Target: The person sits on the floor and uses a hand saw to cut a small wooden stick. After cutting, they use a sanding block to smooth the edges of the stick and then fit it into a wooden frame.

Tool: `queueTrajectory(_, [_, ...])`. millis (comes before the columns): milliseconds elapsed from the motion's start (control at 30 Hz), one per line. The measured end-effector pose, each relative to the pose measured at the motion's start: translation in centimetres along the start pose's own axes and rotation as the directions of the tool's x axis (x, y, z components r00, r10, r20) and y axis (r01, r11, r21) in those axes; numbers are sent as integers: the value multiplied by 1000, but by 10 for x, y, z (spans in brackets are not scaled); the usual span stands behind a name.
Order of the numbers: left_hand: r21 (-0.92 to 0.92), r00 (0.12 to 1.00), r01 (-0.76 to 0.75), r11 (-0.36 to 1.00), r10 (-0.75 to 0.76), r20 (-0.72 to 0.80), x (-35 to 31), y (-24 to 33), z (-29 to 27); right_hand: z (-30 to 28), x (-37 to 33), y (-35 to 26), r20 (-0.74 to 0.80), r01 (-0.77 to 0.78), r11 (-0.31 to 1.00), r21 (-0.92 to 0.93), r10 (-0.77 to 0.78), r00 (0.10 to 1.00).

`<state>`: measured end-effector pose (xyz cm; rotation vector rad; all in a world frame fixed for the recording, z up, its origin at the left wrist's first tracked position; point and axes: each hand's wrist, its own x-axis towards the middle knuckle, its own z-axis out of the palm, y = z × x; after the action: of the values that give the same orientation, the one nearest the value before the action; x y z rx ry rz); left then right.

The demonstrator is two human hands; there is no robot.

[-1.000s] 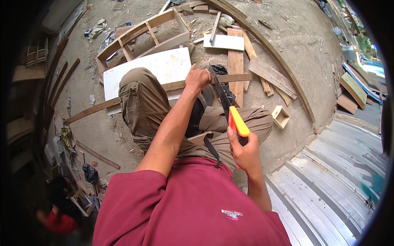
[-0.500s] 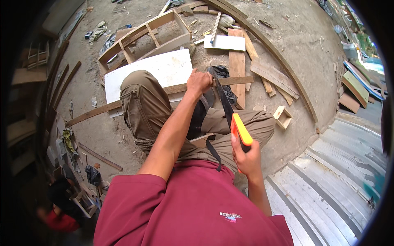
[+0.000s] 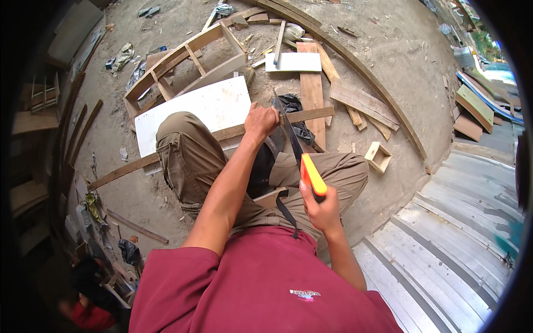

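Forward and up the frame since the earlier frame, the saw [image 3: 294, 135] has slid so that more of its blade tip shows beyond the plank [image 3: 311, 114], while the whole view has shifted slightly. Clenched on the orange-yellow handle, the right grip [image 3: 321, 206] shows its thumb along the near side; the undersides of its fingers are hidden. Closed over the plank, the left grip [image 3: 262, 120] sits just left of the blade and hides a stretch of wood, its fingertips out of sight. That plank slants across the middle of the frame, its left part interrupted by the raised knee [image 3: 186, 147]. Where blade and wood meet, the teeth and any cut are too small to make out. Behind them a black bag [image 3: 306, 133] is partly covered. Knee and plank also cover the lower part of the white board [image 3: 189, 105] at upper left. In the dark lower left, a person in red [image 3: 91, 316] is blurred and hard to separate from the clutter; at lower right, the black rim cuts off the metal sheet [image 3: 444, 244]. Printed lettering shows on a small pale emblem [image 3: 305, 294] on the maroon shirt [image 3: 250, 283].
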<state>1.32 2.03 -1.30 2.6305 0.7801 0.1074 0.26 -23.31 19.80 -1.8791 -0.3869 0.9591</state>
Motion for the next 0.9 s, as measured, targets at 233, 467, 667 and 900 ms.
queueTrajectory(233, [-34, 999, 4, 999, -6, -49, 10, -14, -4, 8, 38, -14, 45, 139, 982, -130, -134, 990])
queueTrajectory(467, [-4, 996, -73, 997, 74, 59, 1, -1, -12, 12, 38, 2, -29, -17, 1000, 24, 18, 999])
queueTrajectory(667, [-17, 1000, -7, 1000, 7, 1, 5, -17, 6, 32, 64, 1, -57, 160, 981, -110, -167, 984])
queueTrajectory(900, [-5, 996, -3, 1000, 3, 94, 0, 0, -8, 2, 21, 14, -9, 8, 1000, -13, -9, 1000])
